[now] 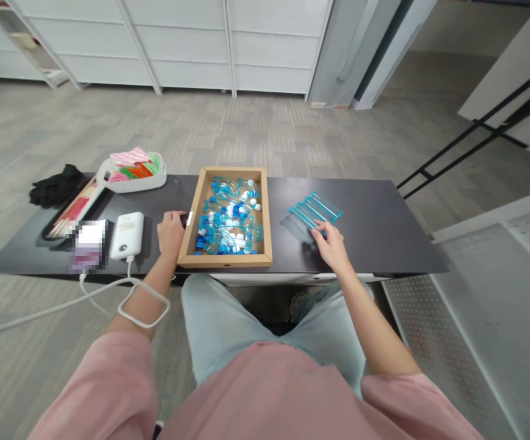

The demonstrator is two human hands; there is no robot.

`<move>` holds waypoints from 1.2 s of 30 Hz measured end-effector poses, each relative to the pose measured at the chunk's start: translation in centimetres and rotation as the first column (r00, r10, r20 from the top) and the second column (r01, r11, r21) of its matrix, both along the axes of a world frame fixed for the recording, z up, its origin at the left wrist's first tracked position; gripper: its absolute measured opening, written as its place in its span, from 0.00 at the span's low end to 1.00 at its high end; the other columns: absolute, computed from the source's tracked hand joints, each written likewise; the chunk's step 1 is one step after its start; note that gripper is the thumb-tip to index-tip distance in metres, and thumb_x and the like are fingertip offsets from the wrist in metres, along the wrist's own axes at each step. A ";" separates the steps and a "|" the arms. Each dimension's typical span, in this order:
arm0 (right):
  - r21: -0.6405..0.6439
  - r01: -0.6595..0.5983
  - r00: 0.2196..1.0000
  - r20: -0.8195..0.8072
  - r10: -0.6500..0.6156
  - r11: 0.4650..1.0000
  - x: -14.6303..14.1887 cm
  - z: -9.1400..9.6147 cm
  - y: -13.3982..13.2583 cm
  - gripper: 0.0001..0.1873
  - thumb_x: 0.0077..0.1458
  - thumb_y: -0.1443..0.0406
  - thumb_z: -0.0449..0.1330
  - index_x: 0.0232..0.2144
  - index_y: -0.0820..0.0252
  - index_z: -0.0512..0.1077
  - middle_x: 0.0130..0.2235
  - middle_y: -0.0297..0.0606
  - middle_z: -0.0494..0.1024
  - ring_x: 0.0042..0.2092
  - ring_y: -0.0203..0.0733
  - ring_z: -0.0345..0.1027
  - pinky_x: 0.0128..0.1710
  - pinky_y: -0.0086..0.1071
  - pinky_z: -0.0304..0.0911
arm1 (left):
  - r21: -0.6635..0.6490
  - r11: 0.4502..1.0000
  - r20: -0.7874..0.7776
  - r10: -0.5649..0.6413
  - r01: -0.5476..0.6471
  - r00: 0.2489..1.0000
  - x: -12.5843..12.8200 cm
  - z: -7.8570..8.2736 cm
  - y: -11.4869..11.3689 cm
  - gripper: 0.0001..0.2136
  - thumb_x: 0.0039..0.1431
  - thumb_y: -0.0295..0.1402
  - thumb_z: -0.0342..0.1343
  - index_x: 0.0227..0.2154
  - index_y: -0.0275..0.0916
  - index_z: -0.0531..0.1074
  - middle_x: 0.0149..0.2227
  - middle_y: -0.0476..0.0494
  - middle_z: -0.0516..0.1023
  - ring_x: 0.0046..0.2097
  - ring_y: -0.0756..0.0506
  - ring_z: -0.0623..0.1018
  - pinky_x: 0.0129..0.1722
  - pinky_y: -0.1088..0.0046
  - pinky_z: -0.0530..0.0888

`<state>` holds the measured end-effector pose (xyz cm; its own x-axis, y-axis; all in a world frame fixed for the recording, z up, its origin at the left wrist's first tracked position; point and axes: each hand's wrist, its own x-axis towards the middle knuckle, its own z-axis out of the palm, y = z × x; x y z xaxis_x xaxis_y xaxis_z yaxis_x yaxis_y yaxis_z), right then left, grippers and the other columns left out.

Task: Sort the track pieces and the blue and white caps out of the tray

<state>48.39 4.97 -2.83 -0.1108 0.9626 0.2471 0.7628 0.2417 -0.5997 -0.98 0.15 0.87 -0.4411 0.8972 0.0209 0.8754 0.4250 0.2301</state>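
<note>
To the right of the cardboard box, a row of slim, clear teal-tinted plastic strips [316, 208] lies side by side on the dark table. My right hand [330, 244] pinches the right end of the nearest strip, thumb and fingers together. The open box [268, 214] holds clear bluish plastic pieces [221, 235] mixed with blue and white caps [252, 201]. My left hand [170, 231] rests on the table against the box's left side, fingers curled by a small dark thing [184, 220] that I cannot make out.
On the left of the table [366, 229] are a white power bank [127, 235] with a cable, a phone [88, 244], a dark tray [54, 239] of sticks, a white basket [134, 184] of colourful packets and a black cloth [58, 185]. A perforated panel [457, 330] stands right.
</note>
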 end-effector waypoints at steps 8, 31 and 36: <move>0.114 -0.265 0.949 -0.148 0.280 0.958 -10.2 4.5 4.2 0.09 0.75 0.55 0.61 0.40 0.47 0.74 0.64 0.48 0.86 0.67 0.62 0.78 0.72 0.62 0.69 | 0.068 0.998 0.074 -0.004 -0.001 0.997 0.1 0.0 -0.2 0.24 0.77 0.30 0.50 0.69 0.47 0.81 0.69 0.24 0.78 0.71 0.27 0.79 0.69 0.46 0.74; -0.008 0.011 0.979 0.203 -0.009 1.000 1.4 1.3 5.6 0.25 0.68 0.43 0.61 0.57 0.45 0.85 0.74 0.59 0.79 0.74 0.81 0.69 0.72 0.80 0.61 | 0.092 0.996 0.037 0.008 -0.012 0.999 0.2 -1.0 0.0 0.21 0.79 0.30 0.49 0.67 0.39 0.79 0.69 0.22 0.78 0.70 0.27 0.80 0.70 0.50 0.73; 0.008 -0.042 0.975 0.217 0.039 0.999 1.6 0.0 4.2 0.32 0.62 0.40 0.63 0.62 0.41 0.82 0.77 0.53 0.76 0.80 0.80 0.61 0.78 0.84 0.53 | 0.091 0.996 0.037 0.004 -0.007 0.999 0.2 -1.0 0.1 0.22 0.79 0.30 0.48 0.68 0.38 0.78 0.69 0.22 0.78 0.70 0.27 0.79 0.70 0.51 0.72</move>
<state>49.97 9.12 -2.83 -0.2019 0.9531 0.2253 0.8636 0.2818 -0.4181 -0.80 0.22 -0.15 -0.4478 0.8900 0.0858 0.8634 0.4054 0.3004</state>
